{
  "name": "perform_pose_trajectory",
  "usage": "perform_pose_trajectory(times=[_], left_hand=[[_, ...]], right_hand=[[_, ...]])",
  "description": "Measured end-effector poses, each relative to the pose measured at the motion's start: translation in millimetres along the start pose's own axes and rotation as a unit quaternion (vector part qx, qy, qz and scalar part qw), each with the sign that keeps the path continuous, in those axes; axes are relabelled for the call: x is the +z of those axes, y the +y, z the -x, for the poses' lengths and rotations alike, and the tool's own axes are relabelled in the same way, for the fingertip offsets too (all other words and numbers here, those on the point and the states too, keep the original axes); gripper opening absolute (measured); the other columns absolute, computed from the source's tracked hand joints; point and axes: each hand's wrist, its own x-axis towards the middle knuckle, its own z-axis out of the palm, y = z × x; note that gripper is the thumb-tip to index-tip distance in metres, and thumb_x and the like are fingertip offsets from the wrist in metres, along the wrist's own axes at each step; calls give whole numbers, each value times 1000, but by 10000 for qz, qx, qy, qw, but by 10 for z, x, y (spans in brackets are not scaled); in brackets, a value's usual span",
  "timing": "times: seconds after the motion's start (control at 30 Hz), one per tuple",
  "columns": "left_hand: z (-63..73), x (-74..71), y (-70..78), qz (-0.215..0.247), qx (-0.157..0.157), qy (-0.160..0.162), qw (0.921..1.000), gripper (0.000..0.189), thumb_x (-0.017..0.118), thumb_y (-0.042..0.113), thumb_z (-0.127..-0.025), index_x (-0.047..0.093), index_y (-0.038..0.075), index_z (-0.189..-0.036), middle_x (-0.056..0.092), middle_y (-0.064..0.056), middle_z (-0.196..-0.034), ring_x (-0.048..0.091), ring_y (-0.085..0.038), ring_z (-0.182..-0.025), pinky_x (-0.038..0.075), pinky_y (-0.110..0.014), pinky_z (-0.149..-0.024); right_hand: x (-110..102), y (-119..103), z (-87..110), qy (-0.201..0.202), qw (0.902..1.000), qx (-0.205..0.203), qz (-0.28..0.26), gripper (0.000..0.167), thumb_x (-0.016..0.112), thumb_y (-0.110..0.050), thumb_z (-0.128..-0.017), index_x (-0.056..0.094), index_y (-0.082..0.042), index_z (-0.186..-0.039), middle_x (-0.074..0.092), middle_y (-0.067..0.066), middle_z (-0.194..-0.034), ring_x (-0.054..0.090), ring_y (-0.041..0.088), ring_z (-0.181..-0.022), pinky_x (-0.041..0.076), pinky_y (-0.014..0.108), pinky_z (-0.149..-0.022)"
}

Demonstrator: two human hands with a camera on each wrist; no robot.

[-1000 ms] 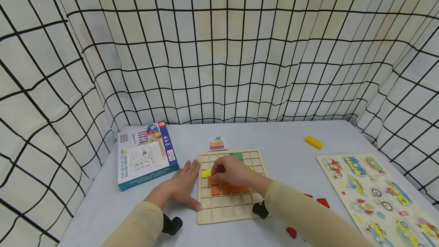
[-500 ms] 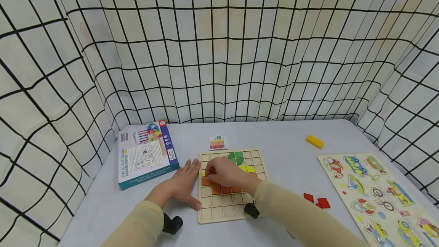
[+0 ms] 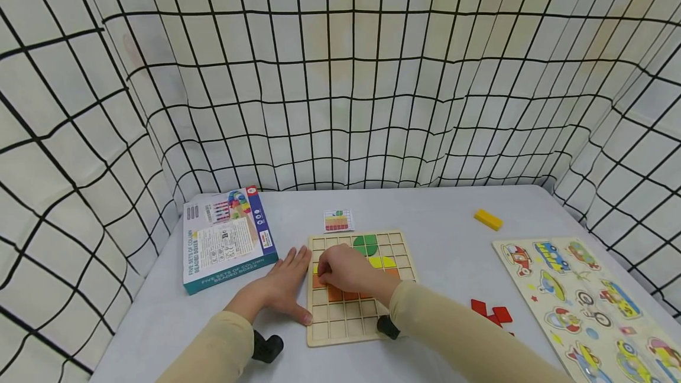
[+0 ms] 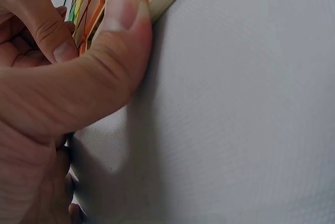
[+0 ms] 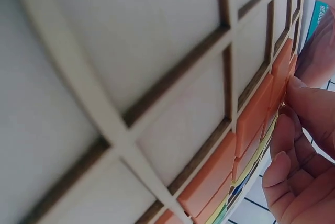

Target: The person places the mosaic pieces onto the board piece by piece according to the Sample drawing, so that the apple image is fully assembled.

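Observation:
A wooden grid board (image 3: 348, 331) lies on the white table. My left hand (image 3: 282, 288) rests flat with spread fingers along its left side, and the thumb (image 4: 123, 12) touches the frame. Over the board's upper left part, my right hand (image 3: 346, 268) has curled fingers, with thumb and fingertips pinching an orange tile (image 5: 286, 96) at the left end of the upper orange row. Below are more orange tiles (image 3: 335, 294), partly hidden by the hand. Yellow pieces (image 3: 384, 262) and green rounded pieces (image 3: 366, 245) sit in cells farther up. Other cells under the hand are hidden.
Behind the board lies a small pattern card (image 3: 337, 221). A printed box (image 3: 229, 241) is at the left. Red tiles (image 3: 489, 312), a yellow block (image 3: 487, 219) and a wooden picture puzzle (image 3: 580, 306) lie right. Black netting (image 3: 351, 99) surrounds the table.
My right hand has moved slightly left and down over the board, carrying the orange tile to the row's left end. More green and yellow pieces show. The left hand stays put.

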Motion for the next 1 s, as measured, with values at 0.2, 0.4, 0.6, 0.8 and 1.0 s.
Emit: perform_pose_trajectory(times=[0.2, 0.4, 0.6, 0.8, 1.0], left_hand=[[-10, 7, 0, 24, 30, -13, 10000, 129, 94, 43, -68, 17, -4, -161, 9, -23, -171, 2, -47, -158, 9, -65, -127], [-11, 24, 1, 25, -9, -25, 10000, 129, 94, 43, -68, 17, -4, -161, 10, -23, -171, 2, -46, -158, 9, -64, -128], [-17, 23, 7, 31, -15, -13, 10000, 130, 94, 42, -68, 16, -5, -161, 9, -23, -171, 1, -46, -159, 8, -63, -128], [-21, 18, 9, 34, -65, 2, 10000, 130, 94, 40, -68, 16, -4, -161, 8, -23, -172, 1, -45, -159, 7, -62, -129], [-14, 14, 2, 42, -94, 6, 9999, 131, 94, 41, -68, 15, -4, -161, 8, -23, -172, 1, -45, -159, 7, -62, -128]], right_hand=[[-4, -8, 20, -67, 9999, 58, 116, 5, 79, -18, -91, 78, -13, -90, 71, -7, -80, 55, 4, -71, 51, 16, -71], [-44, 81, 106, -1, 9998, 41, -201, 4, 78, -15, -92, 77, -12, -95, 71, -7, -85, 56, 5, -75, 53, 18, -75], [-178, 322, 347, 189, 9988, 46, -444, 3, 77, -13, -92, 76, -11, -94, 70, -5, -85, 58, 7, -79, 54, 23, -74], [-292, 737, 700, 414, 9970, 266, -598, 4, 78, -11, -90, 75, -13, -88, 69, -6, -83, 58, 9, -78, 54, 26, -72], [-433, 1130, 1105, 449, 9924, 852, -763, 3, 75, -8, -91, 74, -11, -91, 66, -6, -83, 56, 11, -78, 51, 21, -67]])
